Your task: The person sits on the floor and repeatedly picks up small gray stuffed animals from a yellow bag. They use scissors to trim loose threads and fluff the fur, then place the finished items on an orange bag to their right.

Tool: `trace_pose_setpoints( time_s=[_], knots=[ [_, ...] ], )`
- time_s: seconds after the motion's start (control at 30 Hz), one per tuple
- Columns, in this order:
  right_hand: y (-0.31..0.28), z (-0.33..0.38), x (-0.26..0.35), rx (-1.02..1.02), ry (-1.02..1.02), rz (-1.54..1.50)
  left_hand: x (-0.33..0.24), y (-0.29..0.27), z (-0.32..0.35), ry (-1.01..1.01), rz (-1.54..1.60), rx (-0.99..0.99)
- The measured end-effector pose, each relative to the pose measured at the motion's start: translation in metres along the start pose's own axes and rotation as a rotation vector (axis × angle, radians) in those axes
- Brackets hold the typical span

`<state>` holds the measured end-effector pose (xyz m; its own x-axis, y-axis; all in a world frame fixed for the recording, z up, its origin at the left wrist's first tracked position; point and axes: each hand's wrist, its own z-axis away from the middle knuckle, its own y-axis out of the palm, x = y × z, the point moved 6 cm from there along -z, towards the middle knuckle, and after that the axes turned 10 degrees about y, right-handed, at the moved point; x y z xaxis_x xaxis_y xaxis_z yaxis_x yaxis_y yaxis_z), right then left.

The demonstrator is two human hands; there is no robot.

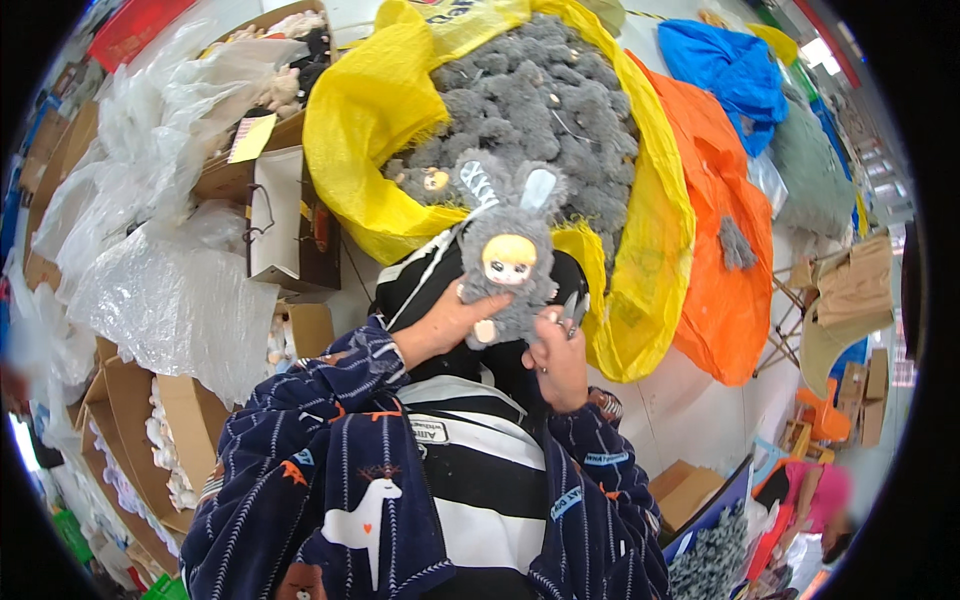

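Observation:
A grey plush bunny doll (522,238) with a blond-haired face and long ears lies face up over my lap. Its lower body is gripped by my left hand (452,322), the thumb laid across its belly. Close to the doll's foot, my right hand (560,352) is closed around small metal scissors (570,312), their blades pointing up past the fingers. Just beyond my knees, a big yellow woven sack (350,140) stands with its mouth rolled wide. Many grey plush dolls (520,100) fill it, one face showing near the left rim.
An orange sack (720,290) with a grey tuft on it spreads to the right, a blue bag (725,80) behind it. At left are a dark paper bag (290,220), clear plastic sheeting (170,300) and cardboard boxes (195,420). A folding chair (840,290) stands at far right.

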<state>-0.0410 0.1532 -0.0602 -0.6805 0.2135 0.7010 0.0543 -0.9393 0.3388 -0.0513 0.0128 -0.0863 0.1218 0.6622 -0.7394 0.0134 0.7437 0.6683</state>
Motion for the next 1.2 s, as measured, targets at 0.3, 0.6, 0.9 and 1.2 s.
trace_pose_setpoints(
  time_s=[0.3, 0.6, 0.9, 1.2],
  knots=[
    [-0.072, -0.029, 0.074, -0.165, -0.297, -0.280, -0.028, -0.026, -0.033, -0.003, -0.327, 0.166],
    [-0.139, -0.016, 0.176, -0.582, -0.742, -0.169, -0.021, -0.217, -0.157, 0.190, -1.406, -0.151],
    [-0.051, -0.097, 0.048, -0.401, -0.362, 0.282, 0.057, -0.307, -0.109, -0.126, -1.251, -0.529],
    [-0.048, -0.102, 0.052, -0.407, -0.343, 0.329, 0.028, -0.316, -0.149, -0.123, -1.227, -0.534]
  ],
)
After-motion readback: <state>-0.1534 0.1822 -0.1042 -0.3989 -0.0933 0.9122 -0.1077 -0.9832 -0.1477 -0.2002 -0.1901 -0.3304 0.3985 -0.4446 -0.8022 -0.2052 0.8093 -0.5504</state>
